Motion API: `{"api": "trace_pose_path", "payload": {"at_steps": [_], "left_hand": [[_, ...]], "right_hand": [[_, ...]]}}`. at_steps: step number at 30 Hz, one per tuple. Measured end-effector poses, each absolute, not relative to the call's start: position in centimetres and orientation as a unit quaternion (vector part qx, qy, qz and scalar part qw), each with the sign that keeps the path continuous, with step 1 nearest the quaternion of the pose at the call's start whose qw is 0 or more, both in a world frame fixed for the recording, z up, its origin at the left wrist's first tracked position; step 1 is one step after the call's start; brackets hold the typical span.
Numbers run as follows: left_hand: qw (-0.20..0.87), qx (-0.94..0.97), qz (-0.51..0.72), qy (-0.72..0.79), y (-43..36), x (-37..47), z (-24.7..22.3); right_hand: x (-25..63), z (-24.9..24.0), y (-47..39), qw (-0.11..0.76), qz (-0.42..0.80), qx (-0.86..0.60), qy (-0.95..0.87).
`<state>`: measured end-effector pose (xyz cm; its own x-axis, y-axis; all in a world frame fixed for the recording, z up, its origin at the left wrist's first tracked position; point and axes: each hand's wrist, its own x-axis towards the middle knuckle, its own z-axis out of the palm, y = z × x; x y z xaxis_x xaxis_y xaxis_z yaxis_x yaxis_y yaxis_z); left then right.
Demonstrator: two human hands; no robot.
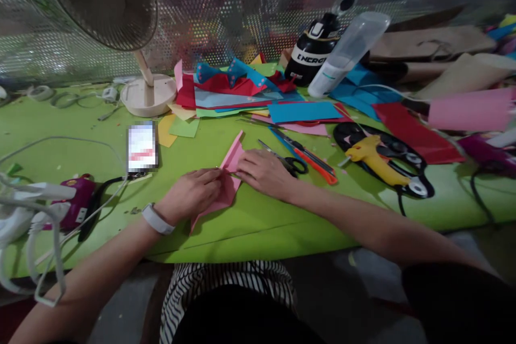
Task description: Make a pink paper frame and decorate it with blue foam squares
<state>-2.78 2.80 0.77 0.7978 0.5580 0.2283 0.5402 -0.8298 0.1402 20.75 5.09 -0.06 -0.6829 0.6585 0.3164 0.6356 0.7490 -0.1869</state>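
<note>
A folded piece of pink paper (226, 193) lies at an angle on the green table, one narrow creased end pointing up and away from me. On its left side my left hand (195, 193), with a pale watch band on the wrist, has its fingers pressed together on the paper near the middle. From the right, my right hand (264, 172) grips the same paper with bent fingers by the fold. Its thumb is mostly hidden. Just beyond my right hand lie black-handled scissors (296, 165) and an orange utility knife (312, 158).
A yellow glue gun (377, 158) rests on a black holder to the right. Coloured paper sheets (304, 112), a black bottle (310, 51) and a clear bottle (346, 56) are behind. At left are a fan (147, 94), a phone (142, 146), and a purple power strip (76, 201) with cables.
</note>
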Motion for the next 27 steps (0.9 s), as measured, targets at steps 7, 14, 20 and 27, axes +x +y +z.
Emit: {"api": "trace_pose_path", "payload": {"at_steps": [7,14,20,27], "left_hand": [[0.046,0.947,0.109,0.298,2.56,-2.68,0.97],[0.052,0.943,0.12,0.307,2.07,-2.64,0.93],[0.039,0.939,0.126,0.317,2.06,-2.57,0.97],[0.043,0.94,0.126,0.314,2.29,-2.64,1.03]], "right_hand": [[20.71,-0.25,5.19,0.203,0.07,-0.363,-0.907],[20.22,-0.61,5.43,0.21,0.132,-0.421,-0.872],[19.96,-0.75,5.57,0.198,0.153,-0.443,-0.861],[19.98,-0.95,5.87,0.21,0.174,-0.443,-0.854]]}}
